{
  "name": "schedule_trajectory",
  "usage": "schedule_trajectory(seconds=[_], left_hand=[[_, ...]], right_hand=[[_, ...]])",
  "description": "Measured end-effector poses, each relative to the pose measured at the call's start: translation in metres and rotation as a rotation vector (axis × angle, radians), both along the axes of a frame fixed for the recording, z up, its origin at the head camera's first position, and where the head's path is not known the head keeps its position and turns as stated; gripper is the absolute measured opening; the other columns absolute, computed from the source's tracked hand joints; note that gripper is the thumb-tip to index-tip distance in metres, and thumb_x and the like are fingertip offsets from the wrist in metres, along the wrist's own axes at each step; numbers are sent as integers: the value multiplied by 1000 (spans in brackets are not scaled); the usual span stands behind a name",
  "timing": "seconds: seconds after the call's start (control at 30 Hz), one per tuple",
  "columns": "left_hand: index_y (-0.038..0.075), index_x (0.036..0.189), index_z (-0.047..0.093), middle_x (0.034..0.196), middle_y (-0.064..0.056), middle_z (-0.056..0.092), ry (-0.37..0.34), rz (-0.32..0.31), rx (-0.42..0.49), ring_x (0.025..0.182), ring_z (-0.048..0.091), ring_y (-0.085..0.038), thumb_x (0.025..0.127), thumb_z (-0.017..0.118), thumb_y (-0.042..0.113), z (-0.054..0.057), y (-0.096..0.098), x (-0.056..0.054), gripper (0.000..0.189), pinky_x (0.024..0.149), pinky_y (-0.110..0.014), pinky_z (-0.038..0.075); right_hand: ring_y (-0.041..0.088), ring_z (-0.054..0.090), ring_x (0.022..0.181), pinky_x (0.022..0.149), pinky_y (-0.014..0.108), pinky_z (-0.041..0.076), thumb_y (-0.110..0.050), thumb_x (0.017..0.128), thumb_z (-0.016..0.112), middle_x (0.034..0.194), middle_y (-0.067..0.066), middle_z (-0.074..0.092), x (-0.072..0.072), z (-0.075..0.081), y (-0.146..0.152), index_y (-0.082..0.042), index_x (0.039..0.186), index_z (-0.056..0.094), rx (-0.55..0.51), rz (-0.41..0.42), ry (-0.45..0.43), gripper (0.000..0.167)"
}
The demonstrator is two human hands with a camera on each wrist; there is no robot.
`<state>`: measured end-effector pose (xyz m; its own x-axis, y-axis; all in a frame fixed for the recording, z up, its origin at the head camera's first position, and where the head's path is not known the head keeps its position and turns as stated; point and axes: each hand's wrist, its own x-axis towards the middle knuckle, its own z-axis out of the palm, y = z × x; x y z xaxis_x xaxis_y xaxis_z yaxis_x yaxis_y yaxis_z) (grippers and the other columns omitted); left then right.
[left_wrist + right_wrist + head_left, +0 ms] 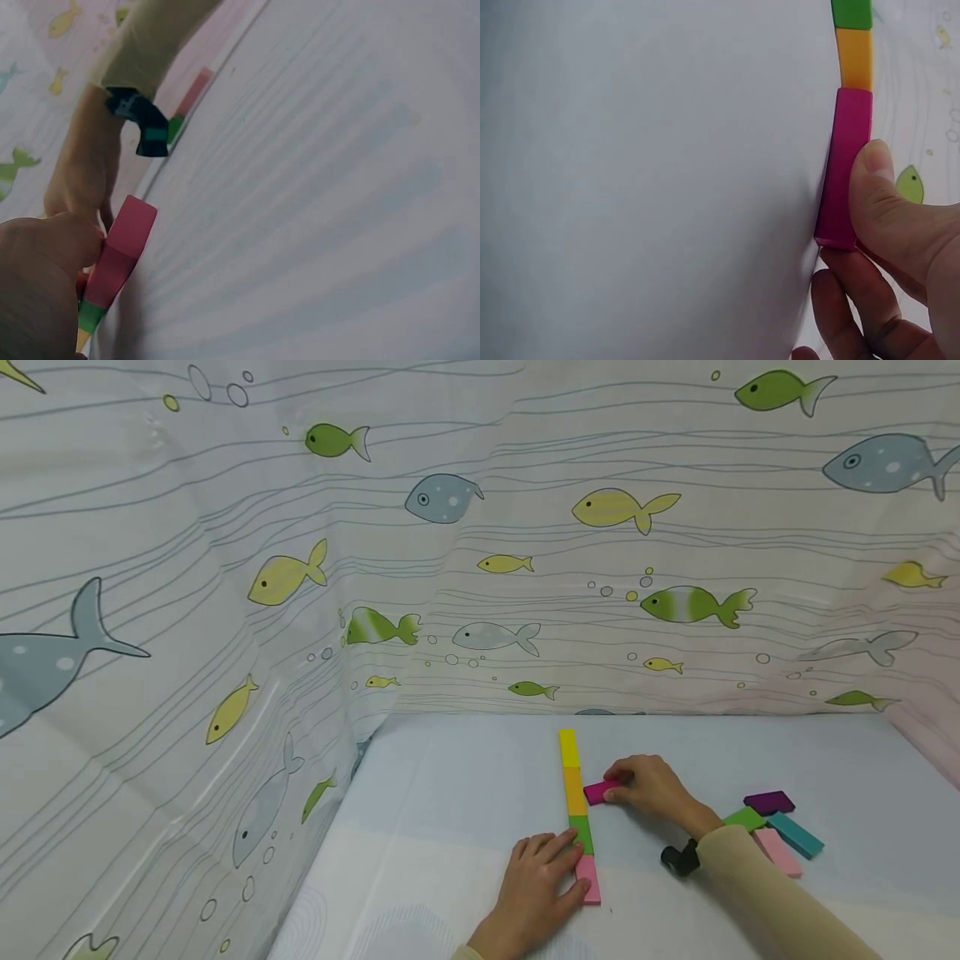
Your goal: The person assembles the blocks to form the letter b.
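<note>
A straight row of flat blocks runs away from me: pink [591, 889], green [583, 839], orange [574, 792], and yellow [569, 748] at the far end. My left hand [534, 889] rests along the row's left side, its fingertips on the green and pink blocks. In the left wrist view the pink block [129, 236] shows beside that hand. My right hand [652, 789] pinches a magenta block [596, 792] between thumb and fingers. That block lies crosswise, its left end right at the orange block's side. The right wrist view shows the thumb along the magenta block [844, 172].
To the right, a loose group holds a purple block [770, 802], a green block [744, 818], a teal block [798, 836] and a pink block [778, 853]. The right forearm partly covers this group. A fish-print curtain [540, 602] hangs behind and left of the white table [450, 793].
</note>
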<state>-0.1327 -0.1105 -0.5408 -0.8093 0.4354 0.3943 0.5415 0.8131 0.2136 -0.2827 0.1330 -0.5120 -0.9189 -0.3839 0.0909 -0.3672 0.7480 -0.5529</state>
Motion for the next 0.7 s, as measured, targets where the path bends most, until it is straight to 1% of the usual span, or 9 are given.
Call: schedule_trajectory(seconds=[0.37,0.53,0.7], left_hand=[[23,135,74,150,7,64,22,6,3,125,61,-15,102,66,47,0,0,1,41,102,-43,50],[24,137,73,151,7,63,-13,5,1,126,60,-16,104,64,47,0,1,1,41,103,-44,50],[25,138,72,153,8,61,-40,8,-2,128,59,-16,105,62,47,-3,1,0,42,104,-45,49]], right_hand=[[19,66,94,94,50,59,-25,85,90,99,0,78,0,2,1,-10,113,81,-4,19,2,32],[18,65,97,97,50,58,-28,85,90,102,-1,77,1,3,4,-12,114,81,2,26,-9,34],[18,65,96,97,50,58,-32,84,90,105,-1,78,2,3,7,-12,116,81,1,52,-3,38]])
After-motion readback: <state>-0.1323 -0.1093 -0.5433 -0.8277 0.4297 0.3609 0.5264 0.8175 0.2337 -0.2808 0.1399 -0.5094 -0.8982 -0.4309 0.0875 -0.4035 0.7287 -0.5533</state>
